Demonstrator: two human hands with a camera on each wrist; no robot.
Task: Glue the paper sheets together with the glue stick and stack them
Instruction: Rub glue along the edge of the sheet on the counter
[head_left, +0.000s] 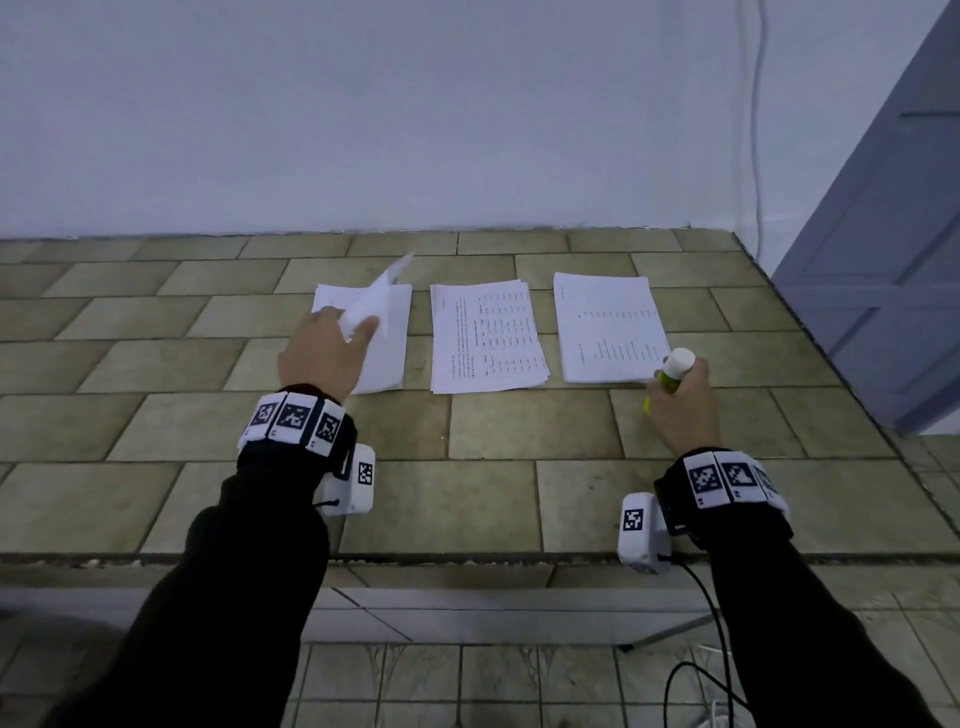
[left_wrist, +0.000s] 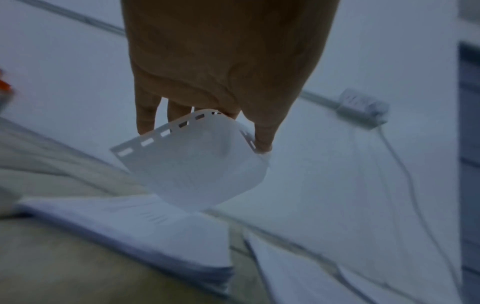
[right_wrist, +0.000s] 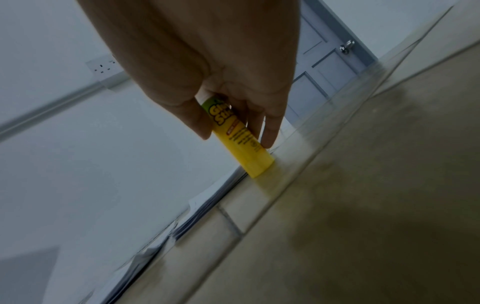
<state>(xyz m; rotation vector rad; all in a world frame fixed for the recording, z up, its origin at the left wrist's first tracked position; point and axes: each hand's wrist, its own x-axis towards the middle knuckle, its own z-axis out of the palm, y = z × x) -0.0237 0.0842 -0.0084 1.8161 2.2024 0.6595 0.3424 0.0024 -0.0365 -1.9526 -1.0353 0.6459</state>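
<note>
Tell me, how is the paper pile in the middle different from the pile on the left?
The middle pile has printed text and a table on top; the left pile looks blank. The middle pile lies untouched, while the left hand pinches a sheet and lifts it off the left pile. Both are white stacks lying on the tiled counter.

The yellow cylindrical glue stick (right_wrist: 240, 133) bears "Glue Stick" in yellow letters, partly hidden by fingers. Print on the white paper stacks (head_left: 488, 338) is too small to read.
</note>
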